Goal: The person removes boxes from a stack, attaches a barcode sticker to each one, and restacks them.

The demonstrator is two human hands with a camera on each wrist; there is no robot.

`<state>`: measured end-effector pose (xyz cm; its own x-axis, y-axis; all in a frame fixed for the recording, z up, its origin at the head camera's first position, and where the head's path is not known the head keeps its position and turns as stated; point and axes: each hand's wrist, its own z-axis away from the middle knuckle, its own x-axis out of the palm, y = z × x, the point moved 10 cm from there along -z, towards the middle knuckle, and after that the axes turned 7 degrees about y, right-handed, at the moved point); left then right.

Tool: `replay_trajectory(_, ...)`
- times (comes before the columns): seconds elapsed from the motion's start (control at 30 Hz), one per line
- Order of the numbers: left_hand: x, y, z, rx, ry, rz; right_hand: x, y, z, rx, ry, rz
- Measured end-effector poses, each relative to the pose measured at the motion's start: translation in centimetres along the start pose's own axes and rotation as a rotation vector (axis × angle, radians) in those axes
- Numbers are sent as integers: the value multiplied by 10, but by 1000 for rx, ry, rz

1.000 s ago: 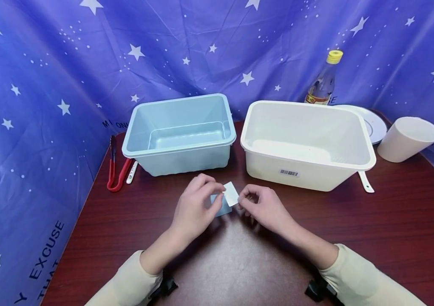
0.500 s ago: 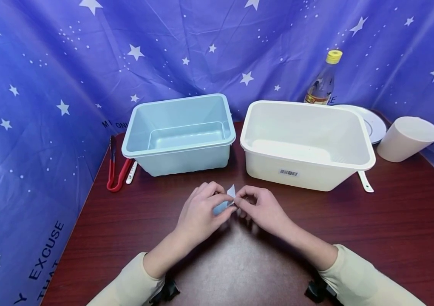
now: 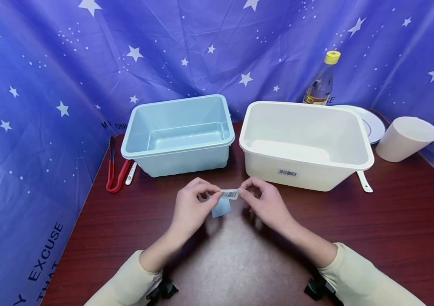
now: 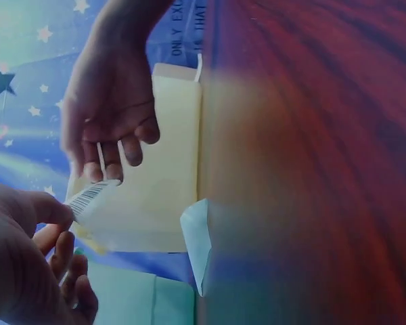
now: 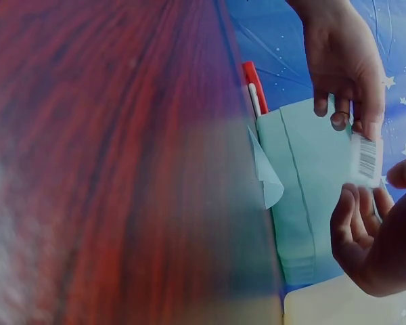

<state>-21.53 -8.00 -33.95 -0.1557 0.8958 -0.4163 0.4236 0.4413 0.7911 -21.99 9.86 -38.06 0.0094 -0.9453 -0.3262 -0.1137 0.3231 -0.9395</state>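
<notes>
1. Pinching a barcode sticker [image 3: 229, 194] by its ends, the left hand [image 3: 191, 207] and right hand [image 3: 265, 203] stretch it flat just in front of the white bin [image 3: 304, 178].
2. Its pale blue backing paper [image 3: 221, 207] lies on the table [image 3: 392, 229] below.
3. Judged step: sticker peeled, not yet placed; next needs steady alignment on a surface.

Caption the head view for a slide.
Both hands, left hand and right hand, pinch a barcode sticker above a blue backing slip, before two tubs.
</notes>
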Motion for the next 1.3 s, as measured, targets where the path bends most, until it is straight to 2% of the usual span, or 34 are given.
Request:
replay_trajectory(0.13, -2, -15, -2, -158, -1, 118, 0, 1, -2, -13, 12, 9)
replay_trajectory(0.27, -1, -23, -2, -243, -16, 175, 3, 0, -1, -13, -17, -44)
replay_trajectory(0.4, -1, -27, -3, -273, -23, 181, 5, -1, -2, -22, -13, -64)
replay_trajectory(0.67, -9, -38, -8, -314, 3, 179, 13, 0, -14, -7, -3, -35)
replay_trajectory(0.93, -22, -58, -19, -355, 80, 125, 32, -3, -40, -55, -6, 11)
replay_trajectory(1.07, -29, -71, -22, -393, 124, 141, 46, -2, -52, -48, -28, -17)
replay_trajectory(1.3, -42, -89, -26, -418, 200, 182, 65, -1, -67, -7, -44, -61)
